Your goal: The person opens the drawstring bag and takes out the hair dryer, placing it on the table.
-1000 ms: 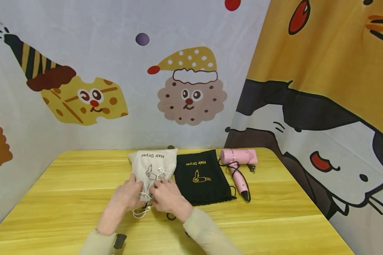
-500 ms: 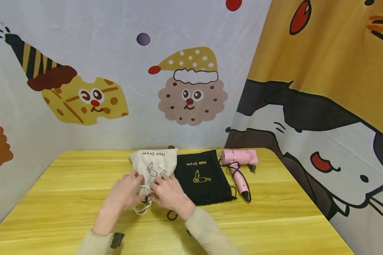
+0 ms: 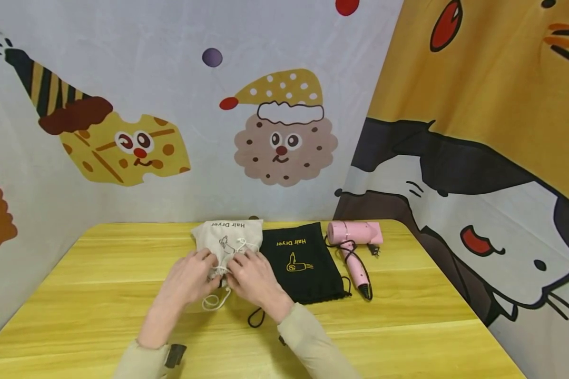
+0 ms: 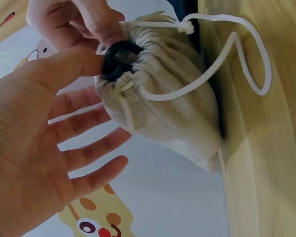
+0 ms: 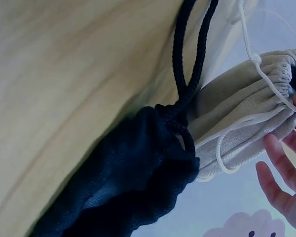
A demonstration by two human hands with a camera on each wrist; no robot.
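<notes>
A light beige drawstring bag (image 3: 239,231) printed "Hair Dryer" lies bulging at the table's back, its mouth toward the person. The left hand (image 3: 192,276) holds the left side of the gathered mouth, thumb at the rim and fingers along the cloth. Opposite it, the right hand (image 3: 253,273) grips the right side of the mouth with thumb and fingers. A black rounded piece (image 4: 121,60) shows inside the opening in the left wrist view; the rest of the contents is hidden. The white drawstring (image 4: 256,49) loops loosely beside the bag.
A black drawstring bag (image 3: 308,284) with yellow print lies flat to the right, its black cord loop (image 3: 256,318) reaching toward the person. Beyond it lies a pink hair dryer (image 3: 360,232) with its black cord wound about the handle. A printed cloth (image 3: 208,158) hangs behind the table.
Both hands have moved slightly forward with the bag's mouth, and its printed face has crumpled more. The white cord loop has shifted a little forward and right.
</notes>
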